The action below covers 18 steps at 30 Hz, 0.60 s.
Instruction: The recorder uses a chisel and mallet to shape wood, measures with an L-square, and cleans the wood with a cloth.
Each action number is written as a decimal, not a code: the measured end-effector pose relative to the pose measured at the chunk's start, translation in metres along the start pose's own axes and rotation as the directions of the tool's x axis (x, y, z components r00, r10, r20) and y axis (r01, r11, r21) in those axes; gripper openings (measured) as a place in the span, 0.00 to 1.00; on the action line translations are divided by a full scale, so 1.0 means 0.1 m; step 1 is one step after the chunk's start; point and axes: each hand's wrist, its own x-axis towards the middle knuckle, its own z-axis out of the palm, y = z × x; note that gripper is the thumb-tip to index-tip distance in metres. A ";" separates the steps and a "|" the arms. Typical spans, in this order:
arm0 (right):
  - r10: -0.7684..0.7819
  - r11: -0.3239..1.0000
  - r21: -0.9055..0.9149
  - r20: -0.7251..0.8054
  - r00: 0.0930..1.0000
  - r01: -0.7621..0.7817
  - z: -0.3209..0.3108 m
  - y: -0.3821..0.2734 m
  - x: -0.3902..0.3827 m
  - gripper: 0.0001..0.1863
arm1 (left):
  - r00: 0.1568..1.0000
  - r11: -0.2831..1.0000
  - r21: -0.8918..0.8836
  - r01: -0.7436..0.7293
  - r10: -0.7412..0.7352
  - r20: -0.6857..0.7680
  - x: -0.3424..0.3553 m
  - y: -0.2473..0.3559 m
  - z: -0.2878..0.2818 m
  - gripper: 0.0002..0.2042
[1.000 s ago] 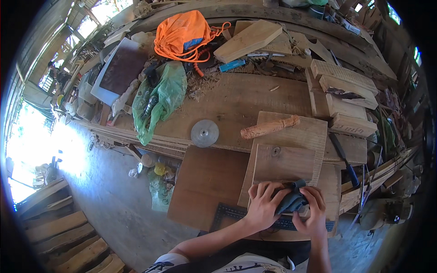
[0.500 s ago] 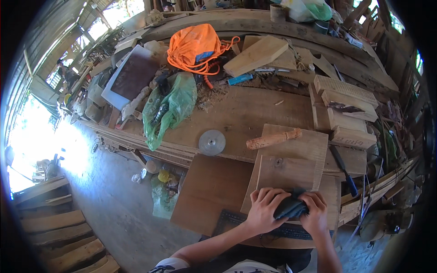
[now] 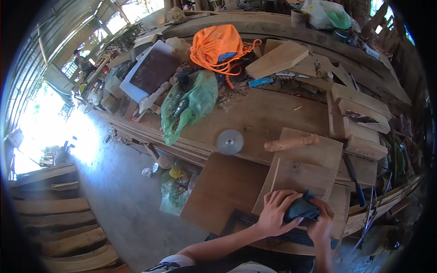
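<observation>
My left hand [image 3: 276,214] and my right hand [image 3: 322,226] grip a dark blue-grey folded sheet [image 3: 302,208] between them, fingers bent around its two sides. Whether it is cloth or sandpaper I cannot tell. Both hands are over the near end of a small wooden board [image 3: 304,175], which lies on a larger board [image 3: 331,150]. Beyond the small board rests a carved, reddish-brown wooden piece [image 3: 291,143]. A dark patterned strip [image 3: 237,222] lies partly under my left forearm.
A round metal disc [image 3: 230,142] and a brown panel [image 3: 223,191] sit left of the boards. Farther back are a green plastic bag [image 3: 200,98] and an orange drawstring bag [image 3: 218,45]. Stacked wood blocks [image 3: 364,120] and a blue-handled tool [image 3: 359,193] are on the right.
The whole view has shifted, so the bench appears farther right. Both hands still hold the dark sheet, and more of it now shows above the fingers.
</observation>
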 end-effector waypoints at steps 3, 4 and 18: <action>-0.050 0.997 -0.061 0.050 0.997 0.053 -0.14 0.09 0.02 0.24 | 0.997 0.991 0.133 0.001 -0.011 0.073 -0.03 0.02 0.08 0.36; -0.042 0.997 -0.068 0.086 0.995 0.047 -0.19 0.12 0.03 0.24 | 0.997 0.988 0.153 -0.004 -0.007 0.072 -0.03 0.03 0.11 0.36; 0.067 0.978 0.188 0.103 0.992 -0.086 0.03 -0.05 -0.08 0.28 | 0.996 0.995 -0.047 -0.089 0.088 -0.008 0.05 0.05 0.09 0.39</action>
